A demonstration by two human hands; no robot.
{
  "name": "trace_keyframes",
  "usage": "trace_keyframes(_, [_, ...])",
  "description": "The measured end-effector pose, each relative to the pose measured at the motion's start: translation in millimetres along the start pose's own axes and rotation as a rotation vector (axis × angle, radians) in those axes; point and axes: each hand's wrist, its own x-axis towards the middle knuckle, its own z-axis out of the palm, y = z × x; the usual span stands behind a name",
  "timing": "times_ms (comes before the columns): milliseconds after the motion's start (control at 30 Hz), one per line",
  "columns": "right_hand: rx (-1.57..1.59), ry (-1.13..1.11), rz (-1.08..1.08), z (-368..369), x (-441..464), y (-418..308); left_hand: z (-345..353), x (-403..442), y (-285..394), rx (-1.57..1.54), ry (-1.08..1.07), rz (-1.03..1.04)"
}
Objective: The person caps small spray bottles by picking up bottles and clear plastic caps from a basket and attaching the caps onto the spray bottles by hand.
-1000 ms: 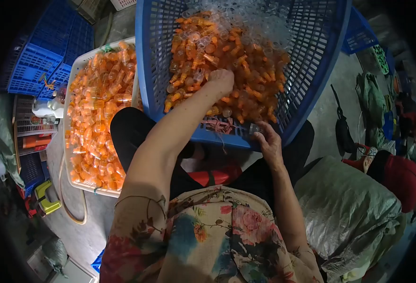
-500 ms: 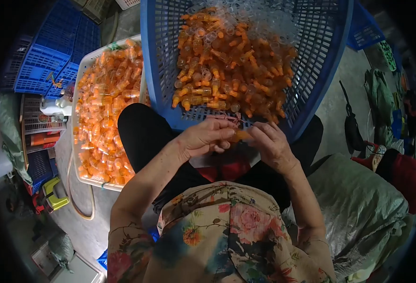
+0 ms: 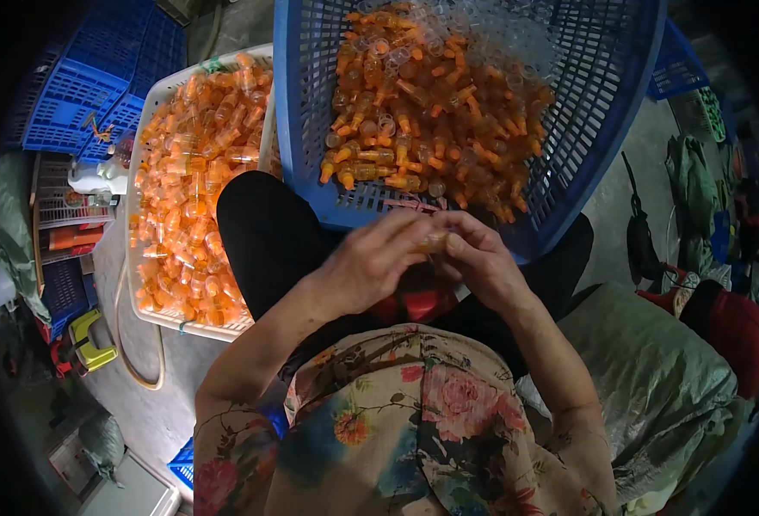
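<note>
My left hand (image 3: 375, 265) and my right hand (image 3: 481, 260) meet above my lap, just below the near rim of a large blue basket (image 3: 306, 172). Between their fingertips is a small orange plastic bottle (image 3: 432, 242), mostly covered by the fingers. My right thumb and fingers pinch it from one side, while my left fingers, slightly blurred, close on it from the other. Inside the basket lies a heap of similar orange bottles (image 3: 414, 112) with narrow tips, and clear plastic rings (image 3: 509, 43) are piled behind them.
On the left stands a white basket (image 3: 145, 129) full of orange and clear pieces. Stacked blue crates (image 3: 95, 82) rise behind it. A grey-green sack (image 3: 646, 370) lies at my right, and a hose (image 3: 121, 335) curves along the floor.
My left hand has turned, its back now more upward, and its fingers have come over the bottle towards the right hand. The view has shifted slightly.
</note>
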Motion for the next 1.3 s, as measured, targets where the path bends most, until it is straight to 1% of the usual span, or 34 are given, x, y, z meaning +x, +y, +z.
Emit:
trace_keyframes(33, [-0.104, -0.044, -0.025, 3.8, 9.6, -6.5, -25.8, -0.5, 3.2, 0.119, 0.019, -0.011])
trace_keyframes(67, [-0.649, 0.091, -0.219, -7.5, 21.5, -11.7, -54.7, -1.3, 4.4, 0.242, 0.044, -0.021])
trace_keyframes(100, [-1.194, 0.229, -0.411, -26.7, 36.3, -16.1, -85.0, -9.5, -0.7, 0.541, 0.145, -0.111])
trace_keyframes(133, [-1.466, 0.299, -0.598, -59.3, 55.0, -11.1, -103.6, -15.1, -5.9, 0.839, 0.247, -0.201])
trace_keyframes(167, [-1.466, 0.293, -0.595, -72.4, 66.8, -12.3, -103.8, -15.8, -9.5, 0.839, 0.246, -0.207])
trace_keyframes(233, [-1.892, 0.256, -0.626, -88.3, 87.0, -14.4, -101.1, -17.8, -22.2, 0.823, 0.417, -0.286])
trace_keyframes(267, [-1.894, 0.251, -0.63, -97.2, 98.2, -10.2, -83.7, -11.5, -25.9, 0.711, 0.294, -0.269])
trace_keyframes(333, [-1.887, 0.19, -0.242, -113.1, 114.9, -1.5, -37.2, 5.3, -47.8, 0.396, -0.007, -0.268])
trace_keyframes(367, [-1.894, 0.183, -0.241, -111.6, 111.4, -5.9, -11.7, 21.5, -58.4, 0.367, -0.086, -0.305])
trace_keyframes(400, [-1.876, 0.197, -0.359, -106.7, 104.1, -13.1, 12.6, 37.9, -71.1, 0.336, -0.163, -0.342])
trace_keyframes(433, [-1.854, 0.213, -0.475, -102.7, 96.3, -16.1, 36.6, 47.9, -89.4, 0.38, -0.199, -0.315])
trace_keyframes(467, [-1.862, 0.209, -0.472, -100.1, 87.7, -13.8, 55.1, 55.3, -104.4, 0.425, -0.235, -0.285])
trace_keyframes(500, [-1.633, 0.385, -0.504, -96.8, 76.1, -9.6, 65.8, 60.3, -110.3, 0.418, -0.229, -0.288])
trace_keyframes(533, [-1.394, 0.548, -0.53, -94.4, 66.0, -6.7, 73.2, 65.8, -113.9, 0.511, -0.341, -0.343])
trace_keyframes(567, [-1.399, 0.545, -0.527, -94.8, 54.9, -7.0, 78.4, 69.3, -118.5, 0.603, -0.458, -0.397])
trace_keyframes(633, [-1.281, 0.583, -0.417, -99.8, 28.2, -5.1, 80.8, 70.2, -127.4, 0.598, -0.49, -0.397])
trace_keyframes(667, [-1.274, 0.59, -0.413, -103.0, 19.9, -0.5, 79.6, 68.2, -131.3, 0.598, -0.512, -0.402])
trace_keyframes(700, [-0.983, 0.614, -0.358, -106.4, 13.9, 4.2, 73.0, 64.7, -133.2, 0.599, -0.518, -0.403])
trace_keyframes(733, [-0.694, 0.626, -0.304, -106.7, 10.2, 6.3, 59.9, 62.1, -133.6, 0.498, -0.516, -0.427])
trace_keyframes(767, [-0.69, 0.626, -0.304, -106.0, 7.3, 8.9, 46.6, 60.4, -133.7, 0.396, -0.514, -0.449])
trace_keyframes(800, [-0.64, 0.568, -0.375, -101.3, 5.1, 11.2, 30.3, 59.6, -128.1, 0.4, -0.519, -0.447])
trace_keyframes(833, [-0.588, 0.512, -0.445, -95.4, 3.1, 13.6, 12.7, 57.7, -117.6, -0.18, -0.365, -0.684])
trace_keyframes(867, [-0.584, 0.515, -0.445, -85.9, 1.7, 12.3, 1.4, 57.0, -106.1, -0.767, -0.177, -0.885])
trace_keyframes(900, [-0.838, 0.468, -0.517, -71.9, 0.6, 7.4, -3.4, 57.4, -95.2, -0.764, -0.184, -0.885])
trace_keyframes(933, [-1.094, 0.414, -0.581, -57.1, 0.1, 1.6, -6.2, 55.3, -84.1, -0.976, -0.132, -0.947])
trace_keyframes(967, [-1.196, 0.338, -0.694, -42.0, 1.9, -5.1, -6.3, 51.1, -75.9, -1.19, -0.072, -1.004])
trace_keyframes(1000, [-1.197, 0.34, -0.693, -36.2, 6.1, -2.3, -0.3, 45.0, -73.1, -1.19, -0.073, -1.004])
trace_keyframes(1067, [-1.2, 0.313, -0.874, -29.9, 12.4, -0.5, 16.9, 34.3, -69.6, -1.338, -0.1, -0.992])
trace_keyframes(1100, [-1.205, 0.313, -0.873, -30.5, 10.9, -1.3, 18.6, 33.4, -61.7, -1.324, -0.114, -1.039])
trace_keyframes(1133, [-1.198, 0.299, -0.79, -31.6, 7.9, -1.8, 19.0, 33.0, -57.6, -1.329, -0.113, -1.039])
trace_keyframes(1167, [-1.19, 0.285, -0.707, -32.0, 5.7, -1.8, 19.3, 32.8, -54.5, -1.388, -0.17, -1.04])
trace_keyframes(1200, [-1.194, 0.282, -0.702, -31.4, 4.3, -1.6, 20.4, 31.8, -52.1, -1.448, -0.225, -1.041])
trace_keyframes(1233, [-1.166, 0.286, -0.686, -30.9, 3.0, -1.7, 22.5, 30.9, -50.0, -1.454, -0.223, -1.039])
trace_keyframes(1300, [-1.141, 0.295, -0.671, -27.3, 1.1, -4.2, 25.3, 30.9, -47.5, -1.367, -0.209, -1.025])
